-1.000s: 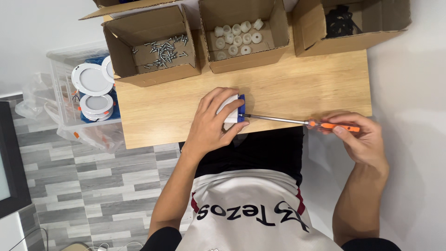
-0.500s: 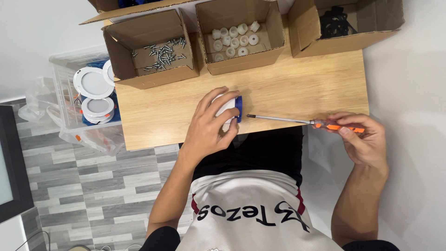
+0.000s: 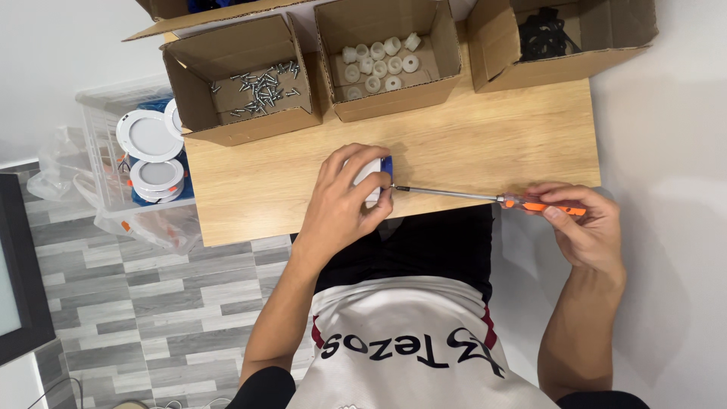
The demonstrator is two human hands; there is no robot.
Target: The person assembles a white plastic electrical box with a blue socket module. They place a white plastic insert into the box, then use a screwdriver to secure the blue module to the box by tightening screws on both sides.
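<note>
a small white and blue fitting [image 3: 376, 176], judged light, rigid and smooth, is clamped at the near table [image 3: 485, 144] edge under the left hand [image 3: 341, 206], while the slim screwdriver [image 3: 485, 198] is pinched by its orange handle in the right hand [image 3: 587, 227], tip touching the fitting's exposed side.

The left hand [image 3: 341, 198] gripped a small white-and-blue part [image 3: 376, 176] on the wooden table [image 3: 469, 148]. The right hand [image 3: 587, 227] held an orange-handled screwdriver [image 3: 485, 198], its tip at the part.
</note>
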